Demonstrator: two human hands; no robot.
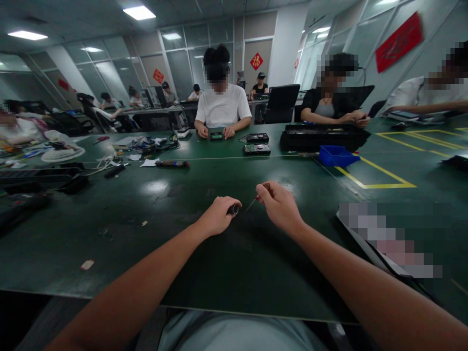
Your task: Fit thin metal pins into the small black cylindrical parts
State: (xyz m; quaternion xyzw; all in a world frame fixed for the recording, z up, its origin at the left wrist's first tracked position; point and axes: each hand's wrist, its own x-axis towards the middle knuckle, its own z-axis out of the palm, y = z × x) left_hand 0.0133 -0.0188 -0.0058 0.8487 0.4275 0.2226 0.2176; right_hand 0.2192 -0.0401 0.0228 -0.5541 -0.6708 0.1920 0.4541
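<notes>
My left hand is closed around a small dark cylindrical part, whose round end pokes out toward the right. My right hand pinches a thin tool with a reddish grip, its slim tip angled down toward the end of the cylinder. Both hands hover just above the dark green table, a few centimetres apart, with my forearms reaching in from the near edge.
A blurred flat object lies at my right. A blue bin and black trays sit farther back by yellow floor-style markings. Across the table, people work over small devices. Cables, a screwdriver and clutter fill the left.
</notes>
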